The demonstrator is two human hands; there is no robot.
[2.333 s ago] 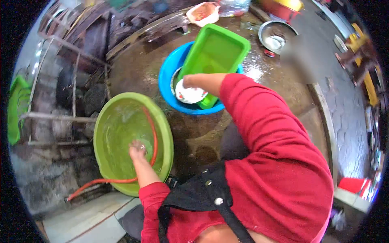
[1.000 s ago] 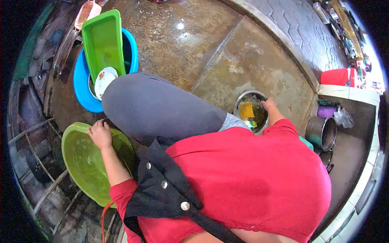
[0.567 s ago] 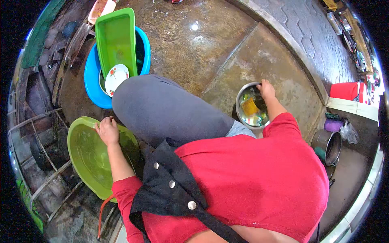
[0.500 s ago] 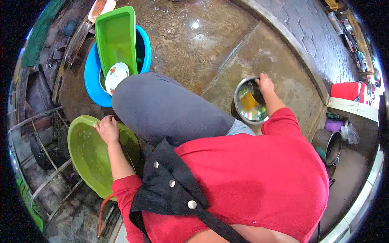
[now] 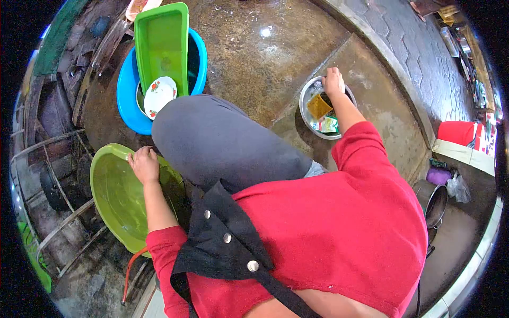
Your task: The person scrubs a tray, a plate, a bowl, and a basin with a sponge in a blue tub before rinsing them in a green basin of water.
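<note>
My left hand (image 5: pixel 145 164) grips the upper rim of a green plastic basin (image 5: pixel 108 199), which tilts beside my leg with its wet inside showing. On the other side, my right hand (image 5: pixel 333 82) is closed over the far rim of a round metal pot (image 5: pixel 304 108). Inside the pot are a yellow sponge (image 5: pixel 318 107) and a green and white packet (image 5: pixel 326 125). The fingertips of the right hand are partly hidden at the rim.
A blue tub (image 5: pixel 125 106) ahead on the left holds a green tray (image 5: pixel 161 47) and a white floral plate (image 5: pixel 160 97). Wet concrete floor (image 5: pixel 249 69) lies ahead. Right of me are a large pot (image 5: pixel 436 204) and a low kerb (image 5: pixel 392 74). An orange hose (image 5: pixel 127 278) hangs below the basin.
My right hand and the metal pot have moved forward and slightly left across the floor. The left hand stays on the basin rim. The whole view has shifted a little.
</note>
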